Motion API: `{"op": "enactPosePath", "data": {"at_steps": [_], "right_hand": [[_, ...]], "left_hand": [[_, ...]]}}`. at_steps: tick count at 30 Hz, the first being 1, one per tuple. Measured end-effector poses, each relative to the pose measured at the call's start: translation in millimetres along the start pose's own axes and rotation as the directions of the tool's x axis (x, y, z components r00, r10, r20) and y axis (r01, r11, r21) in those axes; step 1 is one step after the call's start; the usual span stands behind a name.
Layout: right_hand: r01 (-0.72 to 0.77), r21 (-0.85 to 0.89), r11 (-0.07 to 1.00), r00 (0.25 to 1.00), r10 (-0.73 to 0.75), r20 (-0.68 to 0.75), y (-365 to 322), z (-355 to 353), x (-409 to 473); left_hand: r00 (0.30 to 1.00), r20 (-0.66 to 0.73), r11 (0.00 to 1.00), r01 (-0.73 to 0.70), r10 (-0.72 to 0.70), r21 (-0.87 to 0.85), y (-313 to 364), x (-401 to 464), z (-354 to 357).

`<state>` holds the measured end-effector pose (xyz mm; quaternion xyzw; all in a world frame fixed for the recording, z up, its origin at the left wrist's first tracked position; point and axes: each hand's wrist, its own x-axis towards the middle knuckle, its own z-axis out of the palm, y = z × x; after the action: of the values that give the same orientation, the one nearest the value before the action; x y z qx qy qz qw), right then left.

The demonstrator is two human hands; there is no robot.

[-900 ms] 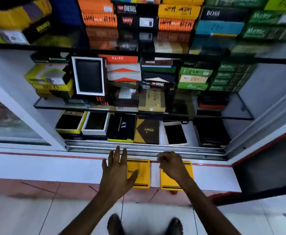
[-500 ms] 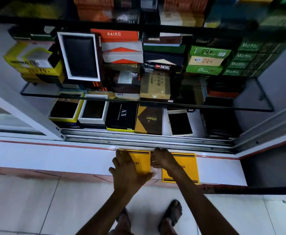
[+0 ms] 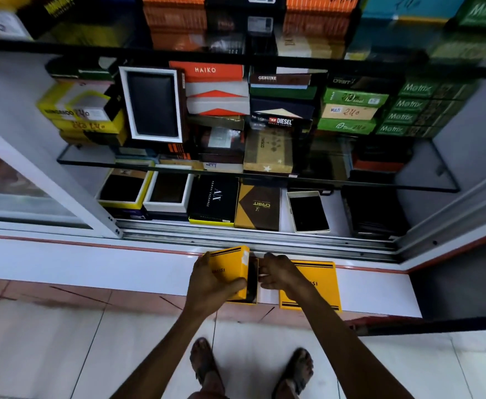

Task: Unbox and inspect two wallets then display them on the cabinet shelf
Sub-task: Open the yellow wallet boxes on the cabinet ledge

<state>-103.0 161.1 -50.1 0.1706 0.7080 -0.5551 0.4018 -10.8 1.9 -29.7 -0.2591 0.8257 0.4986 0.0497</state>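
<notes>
Tiled floor (image 3: 63, 355); white ledge (image 3: 92, 266); glass-shelved cabinet (image 3: 264, 180)

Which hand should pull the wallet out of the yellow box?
Right. The left hand is busy gripping the tilted yellow box, while the right hand has its fingers at the open edge.

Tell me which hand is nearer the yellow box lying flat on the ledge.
Right. The right hand overlaps the flat yellow box's left edge, while the left hand sits further left, gripping the other yellow box, which is tilted up.
</notes>
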Motion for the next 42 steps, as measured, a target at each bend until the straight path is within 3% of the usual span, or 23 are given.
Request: {"op": "enactPosePath", "data": {"at_steps": [3, 6, 10, 15, 21, 25, 30, 33, 38, 42], "right_hand": [[0.107, -0.188, 0.976, 0.983, -0.132, -0.128, 0, 6, -6], [0.19, -0.341, 0.921, 0.925, -0.284, -0.252, 0, 12, -15], [0.301, -0.393, 0.869, 0.838, -0.438, -0.326, 2, 7, -17], [0.314, -0.492, 0.812, 0.766, -0.523, -0.374, -10, -12, -27], [0.299, -0.35, 0.888, 0.862, -0.409, -0.3, -12, 18, -30], [0.25, -0.318, 0.914, 0.876, -0.354, -0.328, 0, 28, -15], [0.359, -0.431, 0.828, 0.783, -0.519, -0.344, 9, 33, -16], [0.434, -0.398, 0.808, 0.764, -0.564, -0.313, 13, 29, -19], [0.375, -0.405, 0.833, 0.855, -0.48, -0.195, 17, 18, -18], [0.416, -0.406, 0.814, 0.816, -0.531, -0.229, 22, 20, -19]], "left_hand": [[0.998, 0.047, 0.945, 0.065, -0.053, -0.322, -6, -2, -26], [0.99, -0.024, 0.808, 0.101, -0.141, -0.581, -23, -8, -51], [0.955, -0.122, 0.727, 0.118, -0.269, -0.677, -41, -14, -75], [0.897, -0.146, 0.764, 0.261, -0.418, -0.59, -61, -16, -78], [0.905, -0.056, 0.77, 0.324, -0.421, -0.549, -43, -20, -48], [0.917, -0.021, 0.797, 0.335, -0.399, -0.503, -34, -22, -40], [0.909, -0.026, 0.783, 0.344, -0.417, -0.519, -41, -15, -42], [0.927, -0.015, 0.839, 0.333, -0.375, -0.432, -38, -14, -42], [0.979, 0.007, 0.942, 0.2, -0.205, -0.271, -43, -20, -44], [0.999, 0.015, 0.997, 0.041, -0.04, -0.069, -52, -19, -44]]}}
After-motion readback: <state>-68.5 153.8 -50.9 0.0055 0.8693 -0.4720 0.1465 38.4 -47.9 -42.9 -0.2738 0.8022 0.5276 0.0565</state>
